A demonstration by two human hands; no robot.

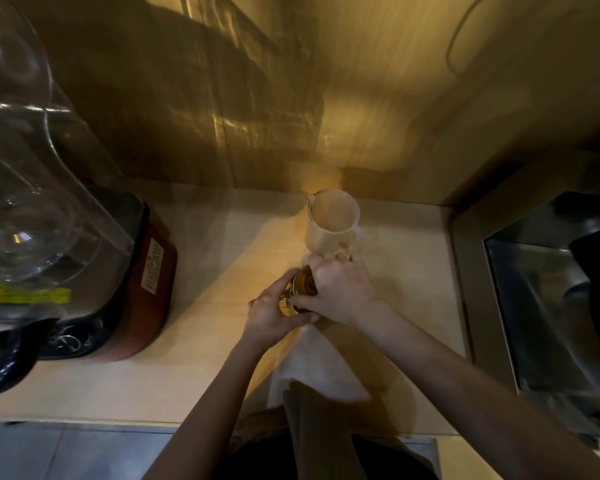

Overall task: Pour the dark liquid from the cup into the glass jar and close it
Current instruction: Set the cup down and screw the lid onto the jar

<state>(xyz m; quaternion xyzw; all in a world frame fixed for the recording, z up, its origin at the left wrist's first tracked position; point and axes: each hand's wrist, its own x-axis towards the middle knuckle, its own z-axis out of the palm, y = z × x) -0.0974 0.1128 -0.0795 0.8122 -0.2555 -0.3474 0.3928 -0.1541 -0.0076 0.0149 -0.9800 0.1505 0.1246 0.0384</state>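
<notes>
Seen from above, two bare hands are meeting over a small glass jar (305,285) standing near the middle of a pale wooden counter (205,341); the left hand (274,315) is wrapping around the jar's left side, while the right hand (340,289) is cupping over its top, thumb pressing at the wire clasp. Just beyond the jar, a translucent cup (333,220) (looking emptied) is standing upright near the far wall, with a blender (84,258) sitting far left and a steel sink (551,306) lying right.
</notes>
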